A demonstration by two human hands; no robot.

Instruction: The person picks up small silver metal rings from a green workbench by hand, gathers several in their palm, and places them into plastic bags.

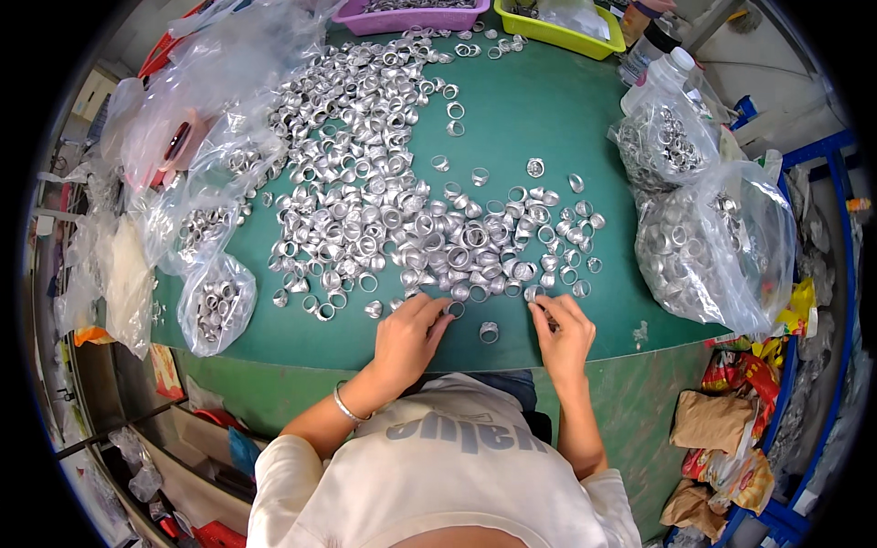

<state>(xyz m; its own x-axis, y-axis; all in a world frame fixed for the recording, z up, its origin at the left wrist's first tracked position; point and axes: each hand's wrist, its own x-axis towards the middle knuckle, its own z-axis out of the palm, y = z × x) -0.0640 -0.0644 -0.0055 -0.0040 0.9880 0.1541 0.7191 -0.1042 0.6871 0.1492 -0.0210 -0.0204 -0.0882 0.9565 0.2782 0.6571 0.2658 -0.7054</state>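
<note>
A large heap of silver-coloured metal rings (pixel 365 205) spreads over the green tabletop. At its near edge my left hand (pixel 404 336) has thumb and fingers drawn together on a ring (pixel 455 310). My right hand (pixel 565 336) is curled a little to the right, its fingertips closed at another ring (pixel 533 293); its palm side is partly hidden. Between the two hands a single ring (pixel 489 332) with a broad top lies on the table. Several loose rings (pixel 571 239) are scattered just beyond my right hand.
Clear plastic bags of rings stand at the right (pixel 685 247) and left (pixel 216 303). A purple tray (pixel 411 20) and a yellow-green tray (pixel 562 33) sit at the far edge, with a white bottle (pixel 662 78) nearby. Blue shelving (pixel 845 237) rises at the right.
</note>
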